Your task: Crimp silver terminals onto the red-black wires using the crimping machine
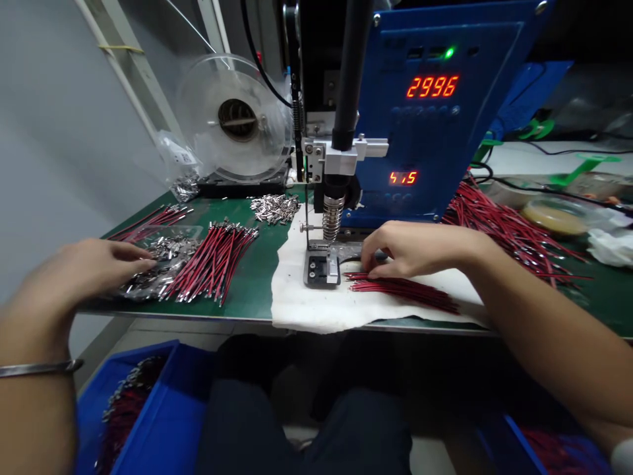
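Observation:
My left hand (106, 265) reaches over a clear plastic bag (141, 288) of small metal connectors (174, 247). Its thumb and fingertips come together at the connectors; what lies between them is too small to make out. My right hand (408, 251) is closed, its fingertips pinching at red-and-black wires (357, 276) whose ends poke out to the left. Just below it, a thin bundle of similar wires (405, 294) rests on a white cloth-like sheet (301, 300). Left of that hand stands a soldering machine's small black fixture (316, 269), under a spring-wrapped tip (333, 218).
A wire pile (210, 264) lies beside the bag, with loose metal connectors (275, 208) behind. The blue control box (420, 138) shows red digits. A clear reel (198, 112) stands back left, a larger wire heap (504, 231) right. Blue bins (168, 396) sit below the table.

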The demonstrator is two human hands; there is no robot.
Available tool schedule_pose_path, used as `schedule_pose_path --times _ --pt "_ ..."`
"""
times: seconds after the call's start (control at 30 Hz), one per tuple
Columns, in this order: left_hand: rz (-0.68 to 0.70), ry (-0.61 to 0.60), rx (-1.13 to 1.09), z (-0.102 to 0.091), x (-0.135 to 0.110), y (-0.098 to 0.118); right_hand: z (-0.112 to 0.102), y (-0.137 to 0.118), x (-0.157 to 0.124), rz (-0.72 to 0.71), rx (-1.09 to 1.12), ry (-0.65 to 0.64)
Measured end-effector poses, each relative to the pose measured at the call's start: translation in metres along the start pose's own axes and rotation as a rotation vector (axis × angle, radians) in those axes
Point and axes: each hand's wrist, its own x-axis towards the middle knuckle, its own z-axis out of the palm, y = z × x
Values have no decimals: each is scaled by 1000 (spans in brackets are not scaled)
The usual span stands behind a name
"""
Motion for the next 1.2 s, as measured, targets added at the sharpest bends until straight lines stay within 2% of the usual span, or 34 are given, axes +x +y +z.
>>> schedule_pose_path --times 0.1,0.37,0.53,0.63,0.77,0.9,1.0,1.07,1.13,1.2 --pt "-73 -149 328 0 4 0 0 -1 1 -2 -15 -3" --pt "53 -246 399 5 11 -2 -5 1 -3 -54 42 16" --pt "120 -214 450 9 12 0 -5 5 -4 -17 22 41" --pt "167 -193 463 12 10 6 -5 5 -3 -44 41 33" --pt "184 -231 539 18 10 12 -8 1 -2 -102 121 48" --pt "172 -179 570 16 10 15 -8 -2 -1 -38 265 61" --pt "159 -11 513 8 0 28 -4 -2 4 -24 276 119" --pt "186 102 400 8 -17 42 -1 -2 8 -30 253 191" --pt "256 171 189 15 -40 57 3 -2 12 -25 282 228" --pt "305 144 -92 33 -64 69 6 -2 15 -18 336 243"
